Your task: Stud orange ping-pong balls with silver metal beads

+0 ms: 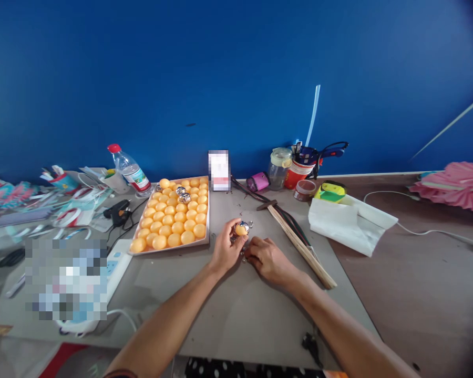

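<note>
Between the thumb and fingers of my left hand point(227, 247) is an orange ball point(242, 228), partly covered with shiny silver pieces. My right hand point(270, 260) is just right of it, low over the table, with its fingers bunched together; whatever they hold, if anything, is hidden. Small shiny bits point(251, 224) lie on the table around both hands. To the left stands a shallow box point(208, 220) filled with rows of plain orange balls point(177, 228). Resting on top of them are silver-covered balls point(184, 198).
Right of my hands lies a bundle of pale sticks point(299, 244). White sheeting point(345, 223), a red cup of tools point(298, 173), a glass jar point(279, 168) and a phone-like screen point(219, 170) stand farther back. A bottle point(132, 173), glue gun point(118, 212) and power strip point(120, 262) are left.
</note>
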`<state>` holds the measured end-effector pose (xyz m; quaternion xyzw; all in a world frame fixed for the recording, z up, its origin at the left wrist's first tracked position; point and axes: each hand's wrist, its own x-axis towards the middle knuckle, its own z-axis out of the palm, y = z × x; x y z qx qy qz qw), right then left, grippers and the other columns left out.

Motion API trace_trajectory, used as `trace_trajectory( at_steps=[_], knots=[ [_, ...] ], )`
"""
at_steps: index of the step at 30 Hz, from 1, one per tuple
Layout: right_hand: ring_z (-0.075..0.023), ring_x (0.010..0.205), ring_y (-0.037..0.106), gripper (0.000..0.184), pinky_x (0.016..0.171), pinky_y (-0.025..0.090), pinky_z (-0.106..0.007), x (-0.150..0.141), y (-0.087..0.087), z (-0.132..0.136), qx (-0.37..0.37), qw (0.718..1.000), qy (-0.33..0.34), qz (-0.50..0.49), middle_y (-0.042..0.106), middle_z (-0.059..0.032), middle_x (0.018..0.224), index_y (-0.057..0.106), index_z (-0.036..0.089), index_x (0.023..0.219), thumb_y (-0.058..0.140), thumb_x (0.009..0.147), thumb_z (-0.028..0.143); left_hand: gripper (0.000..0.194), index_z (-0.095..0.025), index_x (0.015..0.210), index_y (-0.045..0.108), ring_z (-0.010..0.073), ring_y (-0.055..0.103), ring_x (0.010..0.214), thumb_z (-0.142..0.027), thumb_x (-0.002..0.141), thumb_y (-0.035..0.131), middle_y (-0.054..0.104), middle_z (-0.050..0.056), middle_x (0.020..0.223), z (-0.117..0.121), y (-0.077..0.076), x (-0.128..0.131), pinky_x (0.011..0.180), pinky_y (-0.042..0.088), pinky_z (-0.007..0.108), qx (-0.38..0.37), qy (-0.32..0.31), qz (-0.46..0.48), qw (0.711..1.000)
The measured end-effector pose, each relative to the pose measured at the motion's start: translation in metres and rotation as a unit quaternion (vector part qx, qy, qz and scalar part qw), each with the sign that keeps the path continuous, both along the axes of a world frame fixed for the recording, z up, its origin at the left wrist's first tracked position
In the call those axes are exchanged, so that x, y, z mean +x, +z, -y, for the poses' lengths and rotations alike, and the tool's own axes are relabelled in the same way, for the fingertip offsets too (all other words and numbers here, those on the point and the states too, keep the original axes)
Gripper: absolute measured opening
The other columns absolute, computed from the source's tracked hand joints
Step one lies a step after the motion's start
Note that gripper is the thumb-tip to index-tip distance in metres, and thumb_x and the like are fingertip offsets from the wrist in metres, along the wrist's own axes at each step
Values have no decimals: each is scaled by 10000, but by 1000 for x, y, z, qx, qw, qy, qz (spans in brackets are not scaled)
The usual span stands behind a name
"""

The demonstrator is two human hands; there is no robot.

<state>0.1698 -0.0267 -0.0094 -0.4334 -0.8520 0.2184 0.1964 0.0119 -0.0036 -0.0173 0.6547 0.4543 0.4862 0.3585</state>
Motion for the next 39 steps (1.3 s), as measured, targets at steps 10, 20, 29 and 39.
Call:
trace_trajectory(
  at_steps=[10,20,29,39],
  knots=[
    [-134,568,544,90,585,427,-266,3,-1,-4,-151,920,-143,-333,576,17,616,556,199,726,492,747,140,419,-156,1190,473,183,604,930,-330,823,574,619,105,1071,2,3,-1,847,493,326,-1,6,-28,1000],
    [-76,469,459,259,519,390,-237,2,13,-6,-348,725,-171,-569,542,48,542,600,180,697,753,593,362,406,-172,1178,474,173,603,909,-338,821,573,623,90,1068,2,1,0,824,497,316,4,-5,-25,1000],
    [-65,488,447,225,495,358,-207,1,4,-6,-326,742,-163,-562,534,45,581,592,177,702,742,633,331,414,-170,1179,484,191,601,958,-362,822,569,613,112,1117,5,4,1,844,490,336,9,-23,-50,998],
    [-79,493,431,244,479,351,-215,-1,6,-5,-315,766,-168,-534,505,41,565,579,177,673,718,626,371,412,-184,1185,487,204,594,1009,-350,818,571,615,105,1133,7,2,-1,865,483,354,23,-35,-83,996]
  ],
)
